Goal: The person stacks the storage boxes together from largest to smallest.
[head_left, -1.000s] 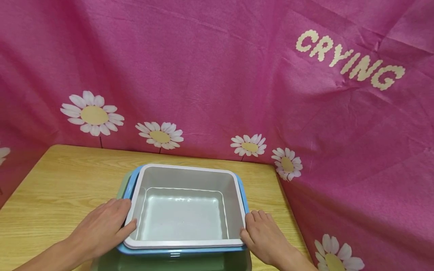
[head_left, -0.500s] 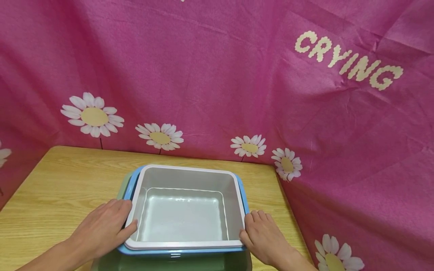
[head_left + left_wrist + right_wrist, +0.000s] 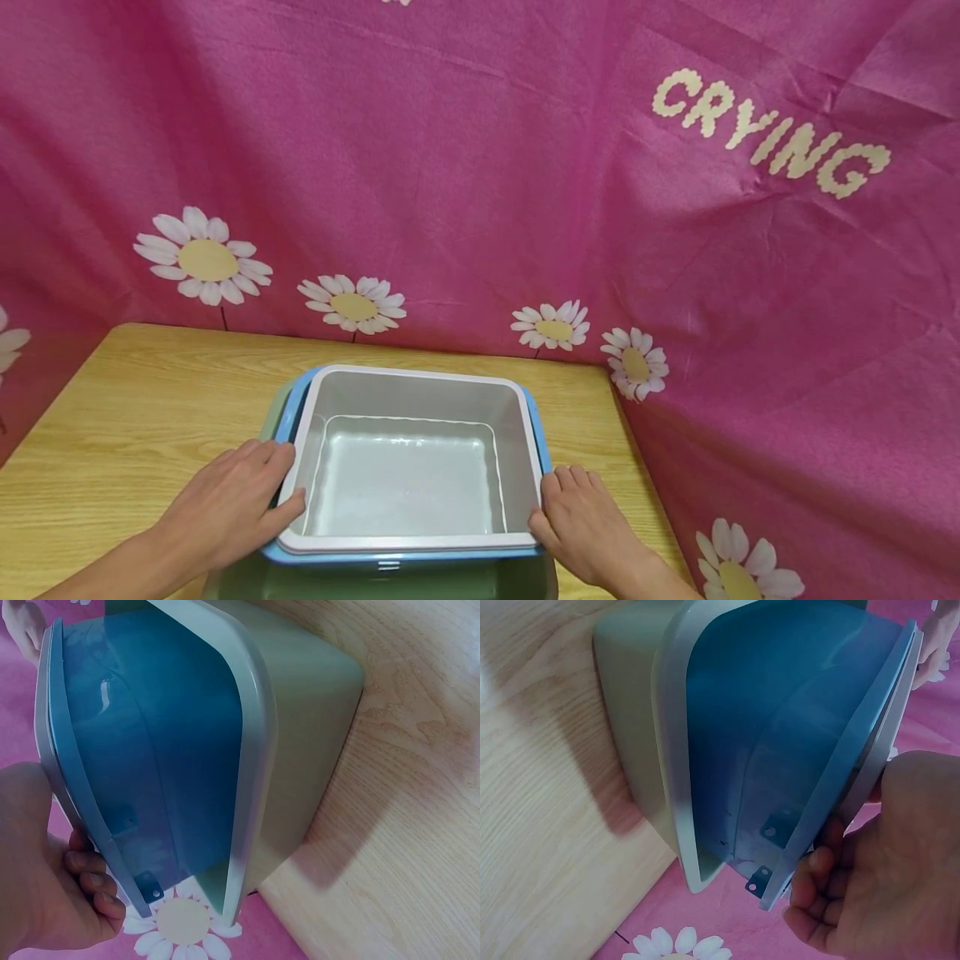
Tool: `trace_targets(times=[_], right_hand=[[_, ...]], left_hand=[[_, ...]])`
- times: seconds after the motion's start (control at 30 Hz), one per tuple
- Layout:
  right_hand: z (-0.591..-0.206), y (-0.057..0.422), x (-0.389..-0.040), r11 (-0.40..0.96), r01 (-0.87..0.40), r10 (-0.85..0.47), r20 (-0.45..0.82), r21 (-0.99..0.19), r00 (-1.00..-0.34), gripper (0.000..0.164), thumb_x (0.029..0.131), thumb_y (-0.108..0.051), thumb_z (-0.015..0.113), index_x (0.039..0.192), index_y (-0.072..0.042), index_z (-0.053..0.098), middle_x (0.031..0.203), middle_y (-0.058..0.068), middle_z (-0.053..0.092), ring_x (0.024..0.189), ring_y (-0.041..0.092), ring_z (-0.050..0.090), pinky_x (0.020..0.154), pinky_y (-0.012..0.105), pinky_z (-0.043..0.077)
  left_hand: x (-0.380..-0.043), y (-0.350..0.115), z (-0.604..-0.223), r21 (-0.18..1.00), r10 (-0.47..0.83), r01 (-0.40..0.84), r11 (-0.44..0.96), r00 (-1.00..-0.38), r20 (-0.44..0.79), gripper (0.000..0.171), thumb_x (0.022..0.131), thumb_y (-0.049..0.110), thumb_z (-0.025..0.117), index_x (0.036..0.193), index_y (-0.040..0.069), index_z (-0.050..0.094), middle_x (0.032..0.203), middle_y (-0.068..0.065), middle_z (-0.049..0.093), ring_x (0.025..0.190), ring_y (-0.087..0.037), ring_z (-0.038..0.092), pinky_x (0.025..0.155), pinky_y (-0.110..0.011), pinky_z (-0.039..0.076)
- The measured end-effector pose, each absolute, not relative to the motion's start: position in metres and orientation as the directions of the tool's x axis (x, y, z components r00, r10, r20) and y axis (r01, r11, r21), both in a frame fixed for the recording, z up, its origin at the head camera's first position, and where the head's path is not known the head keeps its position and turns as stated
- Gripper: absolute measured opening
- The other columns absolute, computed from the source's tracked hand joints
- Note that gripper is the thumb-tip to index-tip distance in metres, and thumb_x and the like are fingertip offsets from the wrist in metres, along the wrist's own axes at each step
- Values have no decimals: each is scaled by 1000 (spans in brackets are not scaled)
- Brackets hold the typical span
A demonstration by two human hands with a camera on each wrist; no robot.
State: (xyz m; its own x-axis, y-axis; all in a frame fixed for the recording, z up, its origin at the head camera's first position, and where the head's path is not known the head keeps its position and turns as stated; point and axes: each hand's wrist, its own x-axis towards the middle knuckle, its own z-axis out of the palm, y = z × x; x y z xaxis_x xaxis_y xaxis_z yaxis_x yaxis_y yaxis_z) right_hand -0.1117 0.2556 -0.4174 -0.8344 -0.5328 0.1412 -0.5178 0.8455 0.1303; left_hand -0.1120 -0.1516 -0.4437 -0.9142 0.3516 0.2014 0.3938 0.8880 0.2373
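Three rectangular plastic basins sit nested. The light grey basin (image 3: 420, 393) is innermost and bare inside. Around it is the blue basin (image 3: 405, 555), whose wall rises above the rim of the green basin (image 3: 390, 582), the outermost. My left hand (image 3: 217, 507) grips the grey rim at its left side, thumb over the top and fingers curled beneath. At the right side, my right hand (image 3: 588, 527) holds the same rim likewise. Both wrist views show the fingers (image 3: 817, 889) close against the blue rim, with a narrow gap between the two rims in the right one.
The green basin stands on a wood-grain table (image 3: 165, 392). A pink cloth (image 3: 450, 167) with daisies and the word CRYING hangs behind the table and along its right side. Small tabs with holes (image 3: 154, 889) hang under the blue rim.
Almost nothing differs. Both hands keep their grip on the grey rim, and the basins stay in place; the head view has shifted very slightly.
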Motion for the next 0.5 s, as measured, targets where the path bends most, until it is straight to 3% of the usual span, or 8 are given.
trace_targets(times=[0.27,0.5], right_hand=[[-416,257,-115,869,-485,-492,70,99,-867,20,92,-27,56,78,-15,47,72,-3,39,74,18,41,70,37,35],[-416,258,-117,862,-498,-506,92,96,-858,24,91,-26,57,74,-16,43,71,-4,37,72,17,41,69,35,34]], left_hand=[[-114,-150,-443,222,353,389,894,-917,186,32,85,39,72,88,14,52,76,3,45,70,-14,42,60,-33,38],[-114,-150,-443,227,355,386,894,-920,165,32,85,41,71,86,15,52,78,3,48,72,-14,44,61,-33,39]])
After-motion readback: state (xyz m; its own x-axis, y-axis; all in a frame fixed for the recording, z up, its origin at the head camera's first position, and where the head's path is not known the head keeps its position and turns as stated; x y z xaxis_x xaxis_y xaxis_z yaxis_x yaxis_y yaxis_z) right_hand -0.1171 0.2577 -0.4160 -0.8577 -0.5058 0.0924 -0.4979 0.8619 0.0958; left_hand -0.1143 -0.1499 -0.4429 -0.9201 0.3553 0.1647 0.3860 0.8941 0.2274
